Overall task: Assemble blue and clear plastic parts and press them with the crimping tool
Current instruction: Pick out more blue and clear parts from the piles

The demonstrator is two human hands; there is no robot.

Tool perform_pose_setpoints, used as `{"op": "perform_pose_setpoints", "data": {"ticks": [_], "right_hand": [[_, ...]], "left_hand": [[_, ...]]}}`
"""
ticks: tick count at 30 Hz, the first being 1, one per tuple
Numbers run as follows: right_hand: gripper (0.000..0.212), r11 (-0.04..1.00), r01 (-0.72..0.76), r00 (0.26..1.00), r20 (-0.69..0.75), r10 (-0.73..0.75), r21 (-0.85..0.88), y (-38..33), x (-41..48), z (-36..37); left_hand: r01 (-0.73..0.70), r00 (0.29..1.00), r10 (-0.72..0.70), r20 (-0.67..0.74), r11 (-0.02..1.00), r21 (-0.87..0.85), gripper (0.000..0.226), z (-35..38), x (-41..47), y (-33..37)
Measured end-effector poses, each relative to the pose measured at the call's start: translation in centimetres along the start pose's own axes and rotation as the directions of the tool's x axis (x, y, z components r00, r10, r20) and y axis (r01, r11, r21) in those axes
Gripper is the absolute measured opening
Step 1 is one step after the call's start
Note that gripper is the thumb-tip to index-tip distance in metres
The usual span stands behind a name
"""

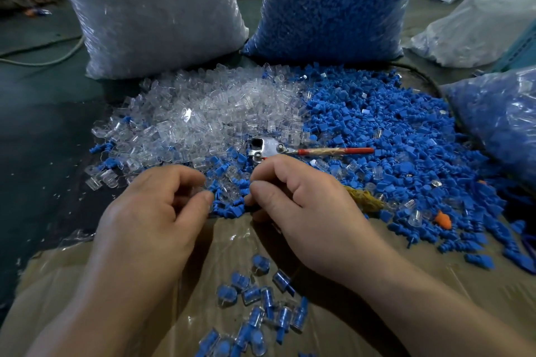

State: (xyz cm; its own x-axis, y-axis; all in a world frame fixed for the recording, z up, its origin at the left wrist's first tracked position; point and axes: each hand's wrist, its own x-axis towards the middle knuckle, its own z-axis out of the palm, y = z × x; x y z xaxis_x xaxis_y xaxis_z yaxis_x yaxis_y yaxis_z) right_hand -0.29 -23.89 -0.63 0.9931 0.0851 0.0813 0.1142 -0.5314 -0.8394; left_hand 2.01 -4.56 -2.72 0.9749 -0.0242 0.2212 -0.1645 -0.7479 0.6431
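Although blur at the tips limits certainty, the fingers (203, 200) of the left hand (150, 211) are curled, thumb against forefinger, and appear to pinch a clear part (199, 190). The right hand (295, 203) is likewise curled and pinches what looks like a blue part (253, 182). Both parts sit just in front of the crimping tool (272, 149), slightly apart, evidently lined up for mating before pressing. The tool lies with its jaws to the left and its red handle to the right, within ready reach. Its second handle runs beneath the right hand, and contact cannot be determined. Behind and left of the tool spreads the clear pile (203, 113), and to its right the blue pile (377, 124), probably kept apart so each hand draws its own stock. Nearer the person than the tool, finished pieces (261, 298) lie on cardboard (406, 284), blue inserts seated inside clear shells.
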Motion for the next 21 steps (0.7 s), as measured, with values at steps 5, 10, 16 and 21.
{"op": "perform_pose_setpoints", "data": {"ticks": [5,10,16,21], "right_hand": [[0.007,0.982,0.018,0.999,-0.049,-0.009,0.189,0.0,-0.4,-0.9],[0.005,0.973,0.068,0.998,-0.018,-0.066,0.219,-0.1,-0.5,-0.8],[0.012,0.953,0.3,0.95,-0.102,-0.296,0.033,0.0,-0.4,0.0],[0.012,0.943,0.333,0.939,-0.087,-0.333,-0.015,-0.1,-0.1,0.2]], "left_hand": [[0.15,0.988,-0.152,0.033,0.872,-0.466,0.032,-0.1,0.4,-0.9],[0.253,0.962,-0.11,0.248,0.697,-0.671,0.032,0.7,-0.5,-0.1],[0.142,0.972,0.001,0.234,0.792,-0.594,0.039,1.2,-1.0,0.9],[0.143,0.979,-0.006,0.203,0.732,-0.666,0.049,1.3,-1.0,1.4]]}}
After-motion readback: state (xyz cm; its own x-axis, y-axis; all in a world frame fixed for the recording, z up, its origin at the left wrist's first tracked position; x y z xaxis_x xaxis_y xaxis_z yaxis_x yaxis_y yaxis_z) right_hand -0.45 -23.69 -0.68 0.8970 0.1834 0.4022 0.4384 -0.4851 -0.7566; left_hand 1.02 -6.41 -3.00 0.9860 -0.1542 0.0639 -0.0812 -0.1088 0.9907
